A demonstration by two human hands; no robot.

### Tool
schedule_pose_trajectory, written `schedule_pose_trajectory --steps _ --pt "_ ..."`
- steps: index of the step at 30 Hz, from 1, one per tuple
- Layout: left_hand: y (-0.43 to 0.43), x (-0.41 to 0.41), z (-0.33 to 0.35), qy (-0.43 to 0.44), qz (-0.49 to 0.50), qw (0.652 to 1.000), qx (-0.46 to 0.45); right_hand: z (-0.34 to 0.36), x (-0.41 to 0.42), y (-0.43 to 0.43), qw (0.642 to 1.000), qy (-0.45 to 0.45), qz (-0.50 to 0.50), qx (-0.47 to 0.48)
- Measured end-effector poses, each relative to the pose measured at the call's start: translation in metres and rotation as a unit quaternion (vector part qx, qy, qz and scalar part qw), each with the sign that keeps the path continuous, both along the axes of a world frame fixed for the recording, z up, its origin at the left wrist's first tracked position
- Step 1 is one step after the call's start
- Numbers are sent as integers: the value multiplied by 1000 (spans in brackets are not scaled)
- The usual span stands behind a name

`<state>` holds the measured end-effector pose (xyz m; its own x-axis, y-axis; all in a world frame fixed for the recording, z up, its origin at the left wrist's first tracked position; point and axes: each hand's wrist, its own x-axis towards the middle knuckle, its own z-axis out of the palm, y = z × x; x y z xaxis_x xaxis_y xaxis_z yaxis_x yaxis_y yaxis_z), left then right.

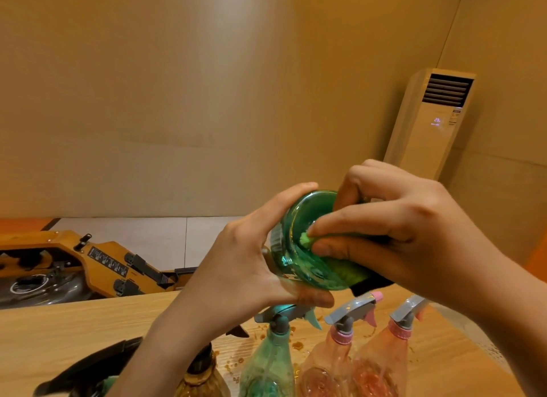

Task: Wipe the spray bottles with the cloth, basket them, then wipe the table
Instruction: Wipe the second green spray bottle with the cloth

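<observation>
My left hand point(248, 266) grips a green see-through spray bottle point(299, 260), held up sideways with its round base toward me. My right hand point(393, 233) pinches a green cloth point(340, 270) and presses it against the bottle's base and lower side. On the wooden table point(59, 334) below stand a green spray bottle point(270, 358), two pink spray bottles point(331, 358) point(384, 361) with grey triggers, and an amber bottle point(201, 379). Brown droplets spot the table around them.
A dark basket rim point(88, 367) shows at the lower left, partly behind my left forearm. Beyond the table's far edge lies a wooden rowing machine point(88, 263) on the floor. A tall white air conditioner point(429, 124) stands in the right corner.
</observation>
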<state>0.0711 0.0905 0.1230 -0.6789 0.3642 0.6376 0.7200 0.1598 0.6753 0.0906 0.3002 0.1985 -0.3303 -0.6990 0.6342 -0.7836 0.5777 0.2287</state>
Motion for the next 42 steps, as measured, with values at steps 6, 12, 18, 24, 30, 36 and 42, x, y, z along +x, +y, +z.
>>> schedule_pose_trajectory --steps 6,12,18,24,30,36,42 --pt "1 0 -2 3 -10 1000 3 -7 5 -3 1000 18 -24 3" --pt "4 0 -1 4 -16 1000 12 -10 7 -9 997 46 -51 -43" --pt "0 -1 0 13 -23 999 39 -11 10 6 1000 -2 -4 -28" --pt "0 1 1 7 -48 997 65 -19 12 1 997 26 -14 -78" --pt "-2 5 -1 35 -44 997 43 -21 24 12 967 -62 -4 -249" --pt "0 7 -13 70 -51 996 24 -31 31 5 860 -229 17 -456" --pt "-6 21 -17 165 -31 985 -28 -46 31 5 819 -354 -22 -452"
